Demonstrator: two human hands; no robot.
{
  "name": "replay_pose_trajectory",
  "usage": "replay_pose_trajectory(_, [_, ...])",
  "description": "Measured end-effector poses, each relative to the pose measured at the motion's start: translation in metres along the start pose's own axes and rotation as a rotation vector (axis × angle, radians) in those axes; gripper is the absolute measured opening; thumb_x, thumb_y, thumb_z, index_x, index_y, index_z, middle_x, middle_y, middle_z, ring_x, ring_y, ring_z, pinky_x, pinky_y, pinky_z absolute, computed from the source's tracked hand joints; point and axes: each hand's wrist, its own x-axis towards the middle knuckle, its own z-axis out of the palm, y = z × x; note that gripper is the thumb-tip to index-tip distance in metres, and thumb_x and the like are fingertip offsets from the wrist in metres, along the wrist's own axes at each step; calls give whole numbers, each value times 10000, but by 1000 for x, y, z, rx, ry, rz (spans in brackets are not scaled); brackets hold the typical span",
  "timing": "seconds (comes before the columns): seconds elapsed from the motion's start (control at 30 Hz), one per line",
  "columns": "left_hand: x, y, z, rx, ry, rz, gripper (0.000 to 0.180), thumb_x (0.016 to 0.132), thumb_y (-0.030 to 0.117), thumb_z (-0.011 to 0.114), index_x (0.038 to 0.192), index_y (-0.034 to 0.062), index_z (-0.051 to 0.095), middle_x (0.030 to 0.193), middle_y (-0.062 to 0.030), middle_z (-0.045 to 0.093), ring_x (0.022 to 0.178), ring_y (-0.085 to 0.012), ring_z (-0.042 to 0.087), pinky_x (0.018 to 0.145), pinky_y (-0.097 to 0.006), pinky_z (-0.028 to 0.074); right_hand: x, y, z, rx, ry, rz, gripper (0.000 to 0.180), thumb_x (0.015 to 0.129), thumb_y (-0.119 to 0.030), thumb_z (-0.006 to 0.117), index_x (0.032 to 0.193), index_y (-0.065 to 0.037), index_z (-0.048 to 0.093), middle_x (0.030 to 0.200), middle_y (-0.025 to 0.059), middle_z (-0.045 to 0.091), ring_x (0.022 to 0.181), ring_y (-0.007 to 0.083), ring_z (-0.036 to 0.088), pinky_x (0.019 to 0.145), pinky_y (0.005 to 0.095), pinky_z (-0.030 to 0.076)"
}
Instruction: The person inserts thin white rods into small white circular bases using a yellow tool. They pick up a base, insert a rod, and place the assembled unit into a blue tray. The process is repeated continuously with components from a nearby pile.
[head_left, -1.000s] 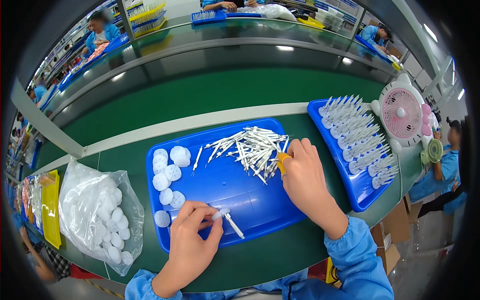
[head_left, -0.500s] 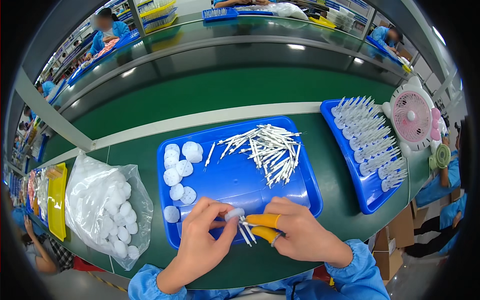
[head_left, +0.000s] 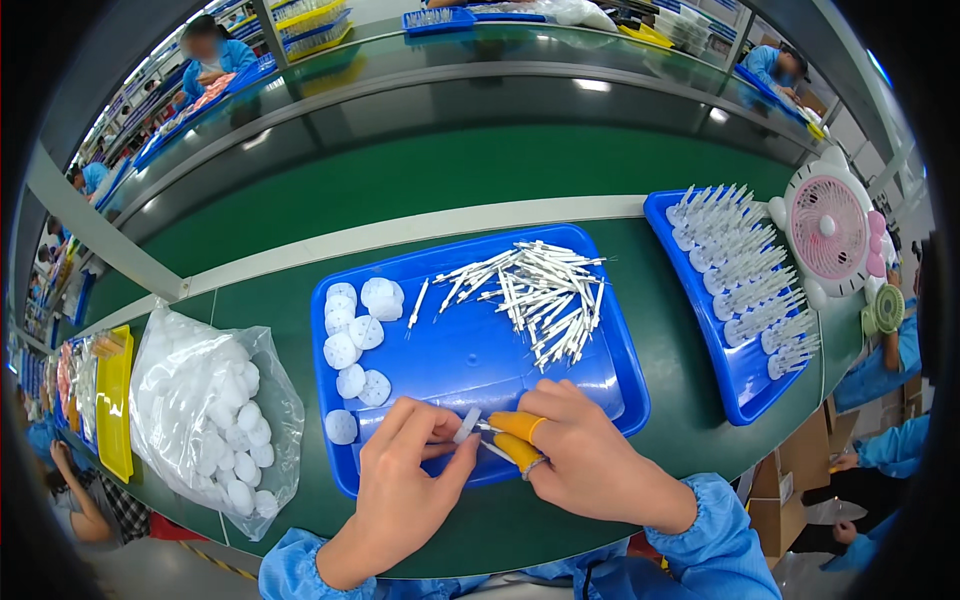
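My left hand [head_left: 405, 490] pinches a small translucent white disc [head_left: 467, 425] between thumb and fingers, turned nearly edge-on. My right hand [head_left: 600, 465], with yellow finger covers on the thumb and a finger, closes on thin white sticks [head_left: 495, 450] against the disc; its fingers partly hide them, and how they join cannot be made out. Both hands hover over the near edge of a blue tray [head_left: 450, 365]. Inside it, loose white discs with small holes [head_left: 342, 350] lie along the left side, and a heap of white sticks with thin wire ends [head_left: 550, 305] lies at the far right.
To the left sits a clear plastic bag of white discs [head_left: 225, 430] beside a yellow tray [head_left: 115, 400]. On the right, a blue tray [head_left: 735, 400] holds rows of discs with upright sticks, next to a pink-and-white fan [head_left: 828, 225]. Other people work beyond the bench.
The disc has tipped from lying flat to nearly edge-on. My right hand has turned, and the sticks that hung below the disc are now mostly hidden by the covered fingers.
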Motion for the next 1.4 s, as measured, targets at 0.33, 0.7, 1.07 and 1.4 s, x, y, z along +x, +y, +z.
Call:
replay_pose_trajectory(0.33, [-1, -4, 2, 7, 39, 58, 145, 869, -30, 782, 978, -43, 687, 924, -132, 687, 786, -241, 755, 757, -336, 663, -5, -7, 20, 54, 158, 9, 347, 674, 87, 707, 1016, 88, 766, 873, 140, 651, 803, 321, 597, 692, 422, 490])
replay_pose_trajectory(0.7, [-7, -2, 3, 76, -9, 80, 155, 888, -43, 740, 1027, -27, 674, 937, -141, 662, 787, -306, 753, 723, -369, 647, -6, -9, 34, 93, 266, 31, 326, 680, 92, 726, 999, 46, 780, 845, 132, 666, 767, 321, 609, 651, 409, 494])
replay_pose_trajectory(1.07, [5, 3, -9, 0, 14, -82, 126, 921, -50, 742, 1047, -57, 736, 1031, -131, 655, 910, -221, 734, 795, -342, 685, -11, 53, -32, -535, 250, 116, 158, 795, 36, 744, 948, 47, 784, 950, 122, 605, 944, 315, 565, 813, 421, 473])
replay_pose_trajectory(1.4, [6, -3, -11, -145, -60, -196, 133, 938, -35, 753, 1042, -44, 670, 1014, -76, 674, 945, -123, 687, 803, -302, 653, -7, 24, -28, -119, 9, -21, 170, 857, 8, 744, 1025, 26, 723, 1018, 135, 650, 989, 316, 604, 864, 421, 460])
